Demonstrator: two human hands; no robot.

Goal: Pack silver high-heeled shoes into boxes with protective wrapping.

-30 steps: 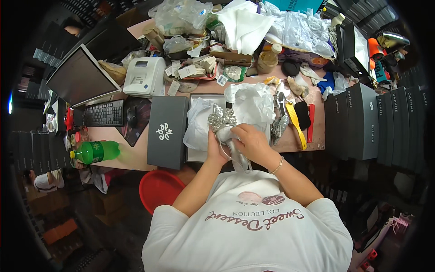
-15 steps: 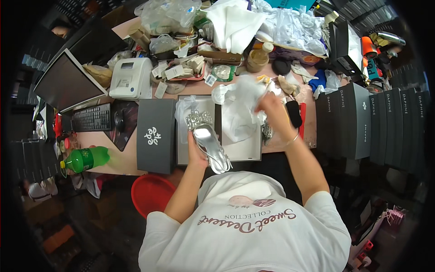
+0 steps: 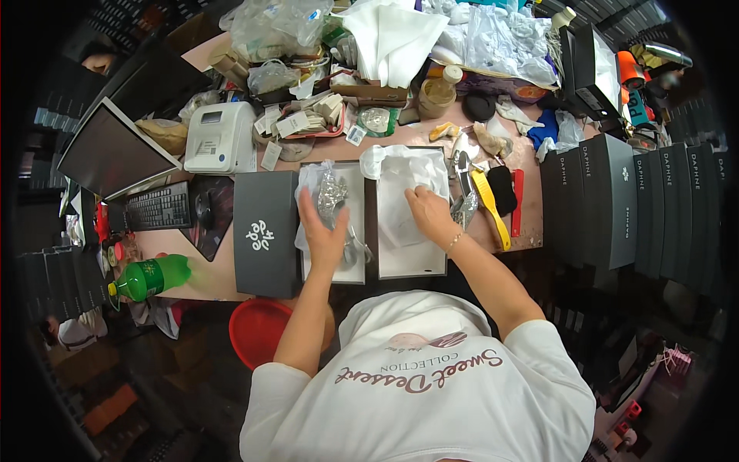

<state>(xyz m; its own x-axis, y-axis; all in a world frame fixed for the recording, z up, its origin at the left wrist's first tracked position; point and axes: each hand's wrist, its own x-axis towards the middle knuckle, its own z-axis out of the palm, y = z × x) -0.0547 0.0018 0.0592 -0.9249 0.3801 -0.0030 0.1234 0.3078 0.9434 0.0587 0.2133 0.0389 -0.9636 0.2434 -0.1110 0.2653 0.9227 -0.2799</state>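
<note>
A silver sandal (image 3: 332,194) with a sparkling strap lies in the left shoe box part (image 3: 351,269), partly over clear plastic (image 3: 305,235). My left hand (image 3: 325,237) is over it with fingers spread and thumb apart, covering some of the sandal. My right hand (image 3: 431,214) has its fingers curled together on white tissue paper (image 3: 402,185) inside the right shoe box part (image 3: 416,268). The fingertips are partly hidden in the paper. Just right of that tray, another silver sandal (image 3: 463,181) rests on the table.
A closed dark grey shoe box (image 3: 265,231) stands at the left, beside a mouse (image 3: 203,209) and keyboard (image 3: 158,206). A yellow-handled tool (image 3: 491,209) and black brush (image 3: 503,191) lie right. Stacked shoe boxes (image 3: 593,200) fill the right side; a green bottle (image 3: 158,276) lies left.
The silver sandal has gone from my left hand's grip down into the left tray, and that hand has opened. My right hand has moved left and down onto the tissue paper.
</note>
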